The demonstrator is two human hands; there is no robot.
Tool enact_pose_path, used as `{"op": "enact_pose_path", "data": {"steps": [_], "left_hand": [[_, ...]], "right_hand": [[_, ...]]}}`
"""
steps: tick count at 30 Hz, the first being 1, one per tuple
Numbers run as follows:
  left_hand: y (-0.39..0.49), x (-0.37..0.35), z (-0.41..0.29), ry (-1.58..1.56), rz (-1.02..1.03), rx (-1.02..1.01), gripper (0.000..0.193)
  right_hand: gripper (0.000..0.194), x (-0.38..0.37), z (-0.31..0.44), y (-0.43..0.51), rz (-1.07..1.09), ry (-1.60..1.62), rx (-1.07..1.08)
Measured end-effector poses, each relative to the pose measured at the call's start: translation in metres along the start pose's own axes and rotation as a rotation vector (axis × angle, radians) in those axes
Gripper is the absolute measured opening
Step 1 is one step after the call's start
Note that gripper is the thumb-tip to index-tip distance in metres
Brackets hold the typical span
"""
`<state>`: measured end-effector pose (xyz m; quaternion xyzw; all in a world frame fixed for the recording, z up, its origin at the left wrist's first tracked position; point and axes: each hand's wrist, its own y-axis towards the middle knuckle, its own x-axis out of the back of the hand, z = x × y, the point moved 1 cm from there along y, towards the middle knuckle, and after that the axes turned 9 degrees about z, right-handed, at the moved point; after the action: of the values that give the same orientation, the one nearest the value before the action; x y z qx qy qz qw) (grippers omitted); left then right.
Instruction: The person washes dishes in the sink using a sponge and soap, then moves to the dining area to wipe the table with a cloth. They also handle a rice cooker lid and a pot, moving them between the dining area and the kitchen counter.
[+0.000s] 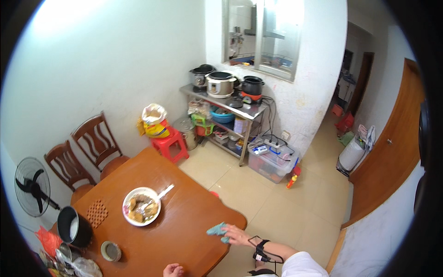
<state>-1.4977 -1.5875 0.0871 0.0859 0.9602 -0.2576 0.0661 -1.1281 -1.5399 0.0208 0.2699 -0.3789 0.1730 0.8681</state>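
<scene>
My right hand [237, 234] presses a teal cloth [217, 229] onto the wooden table [180, 221], close to its rounded corner. A strap with a small device and cable is on that wrist. My left hand [173, 270] shows at the bottom rim, over the table, its fingers curled and nothing visible in them; the rest is cut off. Farther in on the table stands a white bowl [125, 207] of food in liquid, with a white spoon handle [166, 191] leaning over its rim. Nearer the left hand is a small round cup [111, 251].
A dark inner pot [74, 228], a woven wooden trivet [97, 213] and plastic bags [84, 266] sit along the table's left side. Two chairs [97, 140] and a fan [33, 187] line the wall. Beyond are a red stool [169, 147], a steel rack [247, 112] with cookers, and a plastic bin [266, 166].
</scene>
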Motion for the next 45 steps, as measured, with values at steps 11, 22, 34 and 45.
{"op": "enact_pose_path", "data": {"steps": [11, 22, 34, 45], "left_hand": [[0.119, -0.388, -0.028, 0.545, 0.634, -0.087, 0.038], [0.23, -0.581, -0.076, 0.292, 0.495, -0.389, 0.045], [0.447, -0.573, -0.192, -0.25, 0.301, 0.052, 0.023], [0.657, -0.57, -0.248, -0.566, 0.547, 0.165, 0.045]], "right_hand": [[0.025, 0.165, -0.15, -0.181, -0.82, 1.695, -0.86], [0.044, 0.333, -0.17, -0.088, -0.23, 1.691, -0.445], [0.04, 0.533, -0.421, 0.006, -0.043, 0.977, -0.775], [0.046, 0.617, -0.595, 0.145, 0.098, 0.113, -0.756]]}}
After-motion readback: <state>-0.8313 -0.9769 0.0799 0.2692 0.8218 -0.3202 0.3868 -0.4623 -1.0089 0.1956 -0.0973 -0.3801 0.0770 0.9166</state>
